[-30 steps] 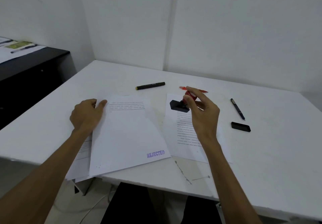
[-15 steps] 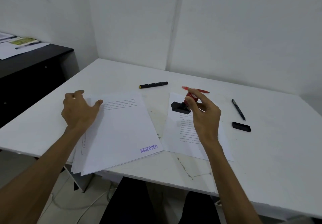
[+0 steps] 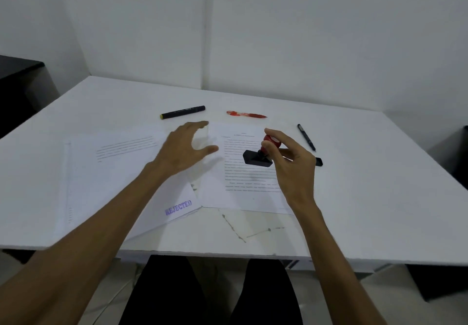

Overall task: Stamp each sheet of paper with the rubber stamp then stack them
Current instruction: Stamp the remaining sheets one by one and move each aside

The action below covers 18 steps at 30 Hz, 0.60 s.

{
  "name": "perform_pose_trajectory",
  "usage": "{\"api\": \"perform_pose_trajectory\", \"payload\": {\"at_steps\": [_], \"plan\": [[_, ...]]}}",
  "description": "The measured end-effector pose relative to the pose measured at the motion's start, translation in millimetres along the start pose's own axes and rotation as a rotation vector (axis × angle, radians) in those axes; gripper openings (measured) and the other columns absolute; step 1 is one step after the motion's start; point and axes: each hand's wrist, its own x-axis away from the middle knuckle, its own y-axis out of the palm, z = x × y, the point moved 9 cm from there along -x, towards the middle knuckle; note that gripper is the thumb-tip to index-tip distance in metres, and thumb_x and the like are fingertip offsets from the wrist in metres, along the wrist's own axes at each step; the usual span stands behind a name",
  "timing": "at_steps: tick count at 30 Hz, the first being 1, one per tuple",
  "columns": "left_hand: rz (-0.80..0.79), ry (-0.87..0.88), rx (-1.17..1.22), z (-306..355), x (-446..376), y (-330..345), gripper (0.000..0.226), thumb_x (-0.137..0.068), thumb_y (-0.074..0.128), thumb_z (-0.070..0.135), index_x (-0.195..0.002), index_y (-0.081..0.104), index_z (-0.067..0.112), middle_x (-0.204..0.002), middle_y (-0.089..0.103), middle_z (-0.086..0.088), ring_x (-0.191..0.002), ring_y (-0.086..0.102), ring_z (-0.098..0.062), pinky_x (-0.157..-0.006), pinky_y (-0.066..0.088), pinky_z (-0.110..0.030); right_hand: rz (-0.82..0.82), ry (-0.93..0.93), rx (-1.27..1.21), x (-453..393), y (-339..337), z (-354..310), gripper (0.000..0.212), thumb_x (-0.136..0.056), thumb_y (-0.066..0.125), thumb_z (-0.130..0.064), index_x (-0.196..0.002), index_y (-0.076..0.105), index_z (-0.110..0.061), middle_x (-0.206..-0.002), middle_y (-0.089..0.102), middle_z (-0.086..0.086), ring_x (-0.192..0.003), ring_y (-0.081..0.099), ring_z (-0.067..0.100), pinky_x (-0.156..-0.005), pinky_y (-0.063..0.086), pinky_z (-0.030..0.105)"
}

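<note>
While my right hand (image 3: 291, 162) pinches the rubber stamp (image 3: 260, 156), I see the left hand (image 3: 184, 148) spread wide.
Stamped stack (image 3: 121, 172) lies at nine o'clock of the unstamped sheet (image 3: 243, 185).

Two bare forearms, without sleeves, watch or bracelet, reach from the bottom corners of the frame. The left hand (image 3: 183, 147) and right hand (image 3: 291, 165) carry no gloves and no rings that can be made out; nails look short, though motion blur softens the left fingers. Below the wrists, nearer the wearer, both legs (image 3: 210, 294) are covered in plain black trousers, the cloth smooth, unmarked and matte, with a narrow gap of pale floor showing between the thighs.
</note>
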Motion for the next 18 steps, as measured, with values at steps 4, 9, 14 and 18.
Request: {"api": "perform_pose_trajectory", "payload": {"at_steps": [4,9,14,18], "plan": [[-0.244,0.081,-0.123,24,-6,44,0.086,-0.078,0.055,0.073,-0.150,0.027,0.036,-0.157,0.028,0.011,-0.144,0.025,-0.014,-0.116,0.017,-0.037,0.030,-0.006,0.060,3,-21,9,0.026,-0.091,0.071,-0.017,-0.113,0.072,-0.030,-0.105,0.072,-0.016,-0.090,0.070,0.008,-0.083,0.054,0.013],[-0.385,0.106,-0.247,24,-3,73,0.091,-0.080,0.041,0.081,-0.154,0.012,0.036,-0.162,0.007,0.004,-0.149,0.006,-0.013,-0.119,0.005,-0.037,0.049,-0.002,0.103,4,-37,19,0.026,-0.091,0.070,-0.017,-0.117,0.072,-0.024,-0.109,0.073,-0.006,-0.091,0.068,0.003,-0.081,0.051,0.008],[-0.367,0.109,-0.319,21,-2,84,0.091,-0.080,0.030,0.083,-0.154,0.014,0.033,-0.163,0.004,-0.001,-0.149,0.003,-0.016,-0.120,0.003,-0.038,0.053,0.005,0.106,5,-49,26,0.027,-0.091,0.071,-0.017,-0.118,0.073,-0.020,-0.108,0.074,-0.001,-0.090,0.069,0.005,-0.080,0.050,0.008],[-0.342,0.100,-0.342,18,-2,85,0.099,-0.073,0.021,0.090,-0.154,0.015,0.032,-0.162,0.005,-0.001,-0.149,0.003,-0.016,-0.120,0.002,-0.040,0.028,-0.002,0.126,7,-56,28,0.028,-0.090,0.072,-0.016,-0.118,0.073,-0.020,-0.109,0.073,-0.002,-0.091,0.069,0.004,-0.081,0.050,0.007]]}}
